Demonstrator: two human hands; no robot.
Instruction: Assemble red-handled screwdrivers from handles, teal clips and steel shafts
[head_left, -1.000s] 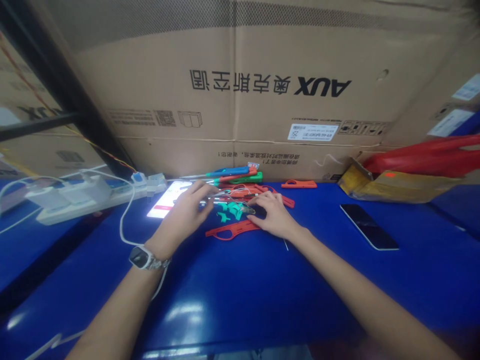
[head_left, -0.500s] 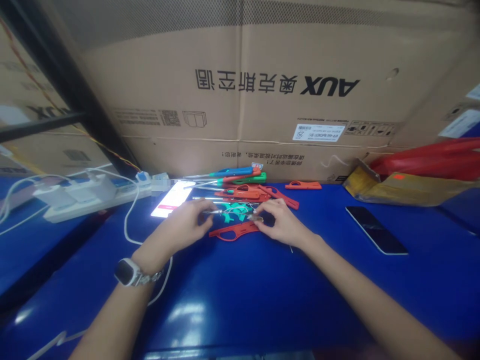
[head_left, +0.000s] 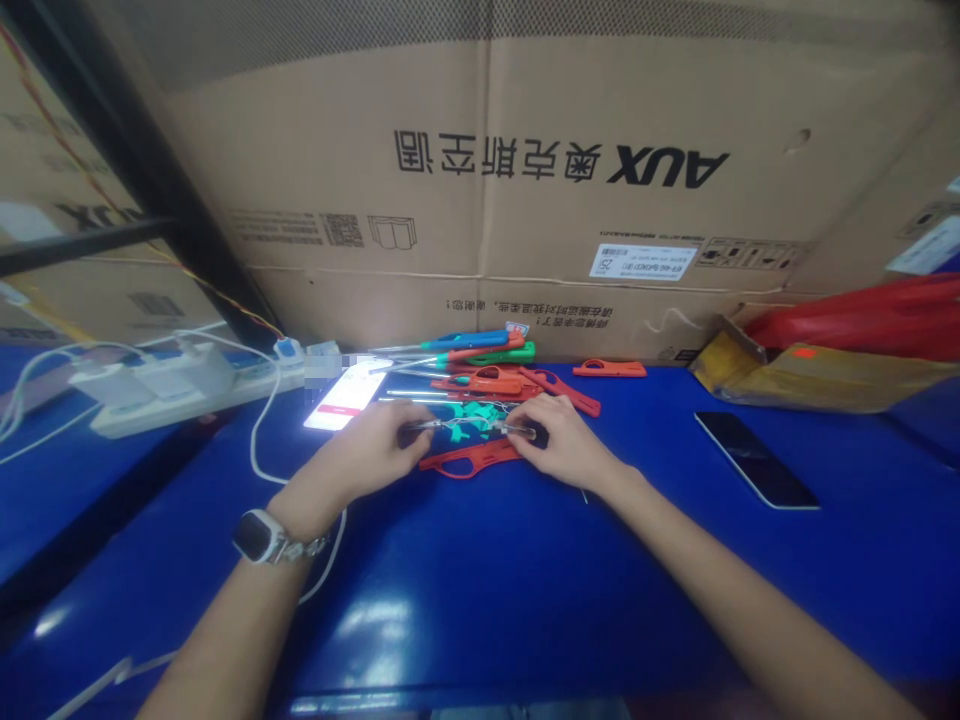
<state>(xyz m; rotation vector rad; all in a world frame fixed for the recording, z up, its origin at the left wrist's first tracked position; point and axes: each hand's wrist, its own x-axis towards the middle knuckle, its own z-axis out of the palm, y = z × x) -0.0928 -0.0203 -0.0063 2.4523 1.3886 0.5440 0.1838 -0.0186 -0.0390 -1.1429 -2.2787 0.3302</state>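
Observation:
My left hand (head_left: 386, 440) pinches a thin metal tube (head_left: 421, 425), pointing right. My right hand (head_left: 559, 440) is closed on a small, pale, translucent part (head_left: 517, 430), perhaps a lighter's fuel tank. A thin white wire seems to run between the two held pieces. Under them lies a heap of small green plastic pieces (head_left: 472, 418). An orange lighter casing half (head_left: 469, 460) rests just in front, its right end behind my right fingers. Behind are several long-nosed lighters with orange (head_left: 487, 383), blue (head_left: 487, 339) and green handles.
A lit phone (head_left: 346, 395) lies left of the lighters, beside a power strip (head_left: 180, 395) with white cables. Another orange casing (head_left: 611, 369) is at the back. On the right are a dark phone (head_left: 754, 460) and an open carton (head_left: 817, 385). A large cardboard box (head_left: 525, 90) walls off the back.
My right hand has turned slightly, and the translucent part shows more between its fingers. My left hand keeps its pinch on the tube. The view has shifted a little.

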